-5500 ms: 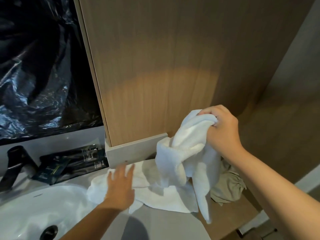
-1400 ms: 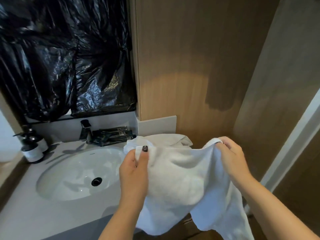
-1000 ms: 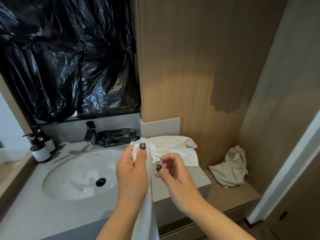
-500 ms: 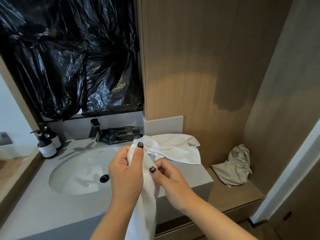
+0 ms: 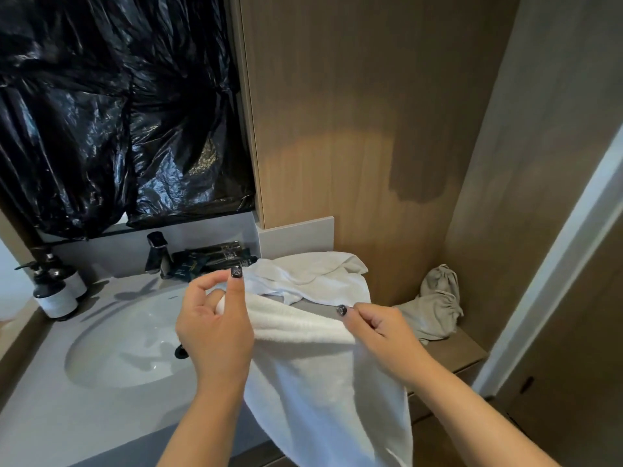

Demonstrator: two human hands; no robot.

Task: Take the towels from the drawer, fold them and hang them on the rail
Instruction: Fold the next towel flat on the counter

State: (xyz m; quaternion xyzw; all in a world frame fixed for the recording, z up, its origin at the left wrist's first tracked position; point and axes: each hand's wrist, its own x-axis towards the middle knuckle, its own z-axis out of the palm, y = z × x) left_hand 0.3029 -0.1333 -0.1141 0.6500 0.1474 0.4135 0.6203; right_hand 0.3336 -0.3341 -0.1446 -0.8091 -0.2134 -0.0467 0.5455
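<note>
A white towel (image 5: 320,375) hangs in front of the grey vanity counter (image 5: 84,429), its top edge stretched between my two hands. My left hand (image 5: 215,328) pinches the left end of that edge. My right hand (image 5: 381,328) pinches the right end, a short span away. The towel's lower part drapes down past the counter's front edge. A second white towel (image 5: 313,274) lies crumpled on the counter behind my hands. No drawer or rail is in view.
A white oval sink (image 5: 124,345) with a black tap (image 5: 156,254) sits left. Two dark pump bottles (image 5: 57,291) stand at the far left. Dark sachets (image 5: 209,257) lie behind the sink. A beige cloth bag (image 5: 435,305) rests on the lower wooden shelf (image 5: 451,352), right.
My hands were together, pinching the towel doubled in a narrow strip. Now my right hand has slid right along the edge, spreading the towel wide between both hands.
</note>
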